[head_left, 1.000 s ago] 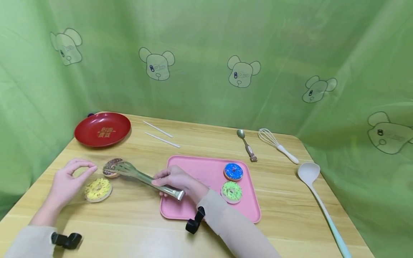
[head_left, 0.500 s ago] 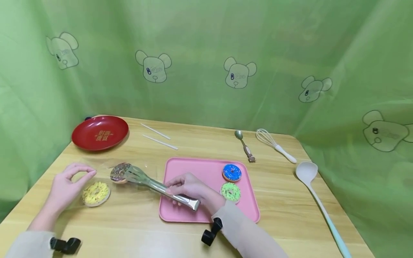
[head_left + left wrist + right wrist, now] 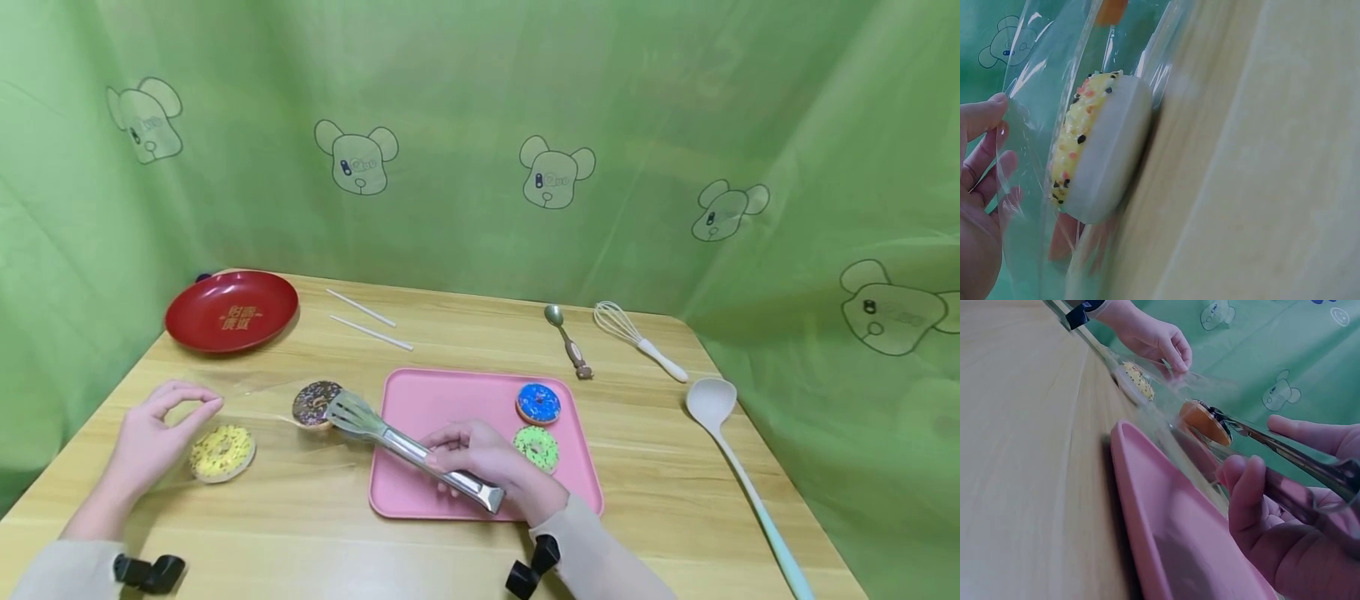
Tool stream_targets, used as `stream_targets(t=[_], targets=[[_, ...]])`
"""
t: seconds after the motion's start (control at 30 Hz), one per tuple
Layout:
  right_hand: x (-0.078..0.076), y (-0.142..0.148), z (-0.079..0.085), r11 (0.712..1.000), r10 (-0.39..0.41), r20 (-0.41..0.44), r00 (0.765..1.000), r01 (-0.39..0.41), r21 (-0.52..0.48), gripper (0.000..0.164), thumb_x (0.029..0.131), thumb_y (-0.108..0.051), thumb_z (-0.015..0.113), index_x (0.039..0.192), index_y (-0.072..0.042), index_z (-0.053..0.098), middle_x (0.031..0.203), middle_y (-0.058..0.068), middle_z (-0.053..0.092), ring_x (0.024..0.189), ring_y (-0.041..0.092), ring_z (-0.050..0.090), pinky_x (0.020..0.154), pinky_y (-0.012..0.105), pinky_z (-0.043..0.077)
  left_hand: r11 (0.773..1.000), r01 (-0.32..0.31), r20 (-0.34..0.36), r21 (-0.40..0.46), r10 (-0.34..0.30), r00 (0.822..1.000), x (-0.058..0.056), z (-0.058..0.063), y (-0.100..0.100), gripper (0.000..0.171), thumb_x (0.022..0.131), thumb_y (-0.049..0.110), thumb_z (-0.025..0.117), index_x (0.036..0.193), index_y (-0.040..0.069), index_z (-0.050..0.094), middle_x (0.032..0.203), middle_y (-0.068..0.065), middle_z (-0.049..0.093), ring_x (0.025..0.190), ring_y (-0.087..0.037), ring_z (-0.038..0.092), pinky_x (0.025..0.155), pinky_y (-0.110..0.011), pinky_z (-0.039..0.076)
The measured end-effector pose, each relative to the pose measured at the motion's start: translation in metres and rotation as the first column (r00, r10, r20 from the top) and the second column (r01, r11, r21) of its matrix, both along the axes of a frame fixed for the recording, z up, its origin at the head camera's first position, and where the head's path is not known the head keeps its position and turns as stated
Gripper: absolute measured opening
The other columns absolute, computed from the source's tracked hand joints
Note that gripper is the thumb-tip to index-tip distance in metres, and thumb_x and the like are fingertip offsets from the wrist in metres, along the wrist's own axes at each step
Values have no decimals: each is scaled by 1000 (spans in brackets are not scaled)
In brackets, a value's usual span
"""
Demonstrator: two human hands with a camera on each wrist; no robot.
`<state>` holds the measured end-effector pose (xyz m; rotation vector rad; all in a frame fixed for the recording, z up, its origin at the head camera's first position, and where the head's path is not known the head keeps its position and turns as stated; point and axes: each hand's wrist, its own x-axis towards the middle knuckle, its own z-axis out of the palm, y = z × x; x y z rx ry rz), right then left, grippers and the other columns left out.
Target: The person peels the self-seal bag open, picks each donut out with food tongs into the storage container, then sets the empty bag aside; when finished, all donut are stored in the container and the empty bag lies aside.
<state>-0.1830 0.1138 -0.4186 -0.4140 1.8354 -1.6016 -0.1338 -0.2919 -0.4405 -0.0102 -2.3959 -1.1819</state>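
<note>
My left hand [image 3: 153, 429] pinches the edge of a clear plastic bag [image 3: 1025, 144], holding it up. Inside or behind the film a yellow sprinkled donut [image 3: 222, 456] lies on the table, seen edge-on in the left wrist view. My right hand [image 3: 487, 460] grips metal tongs [image 3: 411, 448] by their arms, above the left side of the pink tray [image 3: 390, 496]. Between the tongs' ends is a chocolate sprinkled donut [image 3: 310, 403], raised and tilted in the right wrist view, at the bag's right side. Whether it is fully outside the bag I cannot tell.
On the tray sit a blue donut [image 3: 538, 402] and a green donut [image 3: 537, 448]. A red plate [image 3: 232, 312] stands at the back left, beside two white sticks [image 3: 371, 332]. Towards the right lie a spoon [image 3: 570, 343], a whisk [image 3: 637, 339] and a long ladle [image 3: 750, 475].
My right hand has drawn the tongs and the chocolate donut rightward, away from the yellow donut and towards the tray. My left hand stays almost in place at the bag.
</note>
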Motion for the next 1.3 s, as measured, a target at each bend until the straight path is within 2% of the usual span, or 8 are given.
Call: stream_targets(t=[0.37, 0.57, 0.63, 0.8, 0.97, 1.03, 1.1, 1.3], targets=[[15, 52, 2, 994, -104, 6, 995, 104, 14, 49, 82, -16, 70, 123, 5, 54, 94, 15, 63, 64, 21, 63, 61, 38, 56, 1000, 7, 20, 22, -8, 1000, 1, 0, 0, 21, 88, 22, 66, 99, 5, 66, 98, 9, 59, 97, 8, 45, 96, -25, 30], [19, 83, 4, 984, -173, -30, 984, 174, 33, 51, 84, -14, 68, 124, 10, 49, 90, 16, 63, 64, 21, 63, 57, 34, 55, 998, 22, 40, 62, -25, 999, 0, 1, -1, 23, 88, 23, 65, 99, 4, 66, 99, 9, 58, 97, 9, 44, 98, -59, 27], [20, 90, 4, 981, -188, -29, 982, 189, 34, 52, 84, -14, 68, 125, 12, 48, 89, 16, 63, 64, 20, 63, 56, 32, 55, 997, 21, 46, 69, -24, 999, -1, 1, -1, 23, 88, 24, 66, 99, 4, 66, 99, 9, 58, 97, 9, 44, 97, -62, 26], [24, 104, 5, 971, -228, -19, 974, 228, 67, 54, 84, -16, 68, 125, 12, 47, 90, 17, 61, 65, 21, 62, 58, 35, 55, 997, 22, 48, 76, -26, 999, 0, 1, 0, 24, 88, 24, 66, 99, 3, 65, 99, 9, 58, 97, 9, 44, 97, -62, 26], [26, 111, 4, 959, -267, -21, 964, 268, 92, 54, 83, -16, 69, 125, 11, 47, 93, 18, 60, 65, 21, 62, 59, 37, 55, 998, 1, 49, 59, -4, 999, 1, 0, 1, 24, 88, 25, 66, 99, 4, 66, 99, 9, 58, 97, 8, 45, 100, -43, 29], [27, 113, 4, 957, -273, -24, 962, 274, 93, 55, 83, -17, 69, 125, 11, 47, 94, 18, 60, 65, 21, 62, 59, 36, 55, 999, -7, 54, 54, 4, 999, 1, 0, 1, 24, 88, 26, 66, 99, 5, 66, 99, 9, 58, 97, 7, 45, 99, -38, 29], [28, 113, 4, 955, -279, -22, 960, 280, 95, 56, 83, -18, 69, 125, 11, 46, 93, 17, 60, 64, 21, 62, 59, 36, 55, 998, -6, 57, 56, 3, 998, 0, 0, 1, 25, 88, 27, 66, 99, 5, 66, 99, 8, 58, 97, 6, 45, 100, -42, 29], [28, 112, 2, 954, -283, -12, 959, 282, 99, 55, 84, -18, 68, 124, 12, 46, 92, 18, 60, 62, 21, 61, 59, 33, 54, 999, -13, 58, 41, 11, 998, 0, 0, 2, 24, 88, 28, 66, 99, 7, 66, 99, 7, 58, 97, 5, 45, 95, -26, 29]])
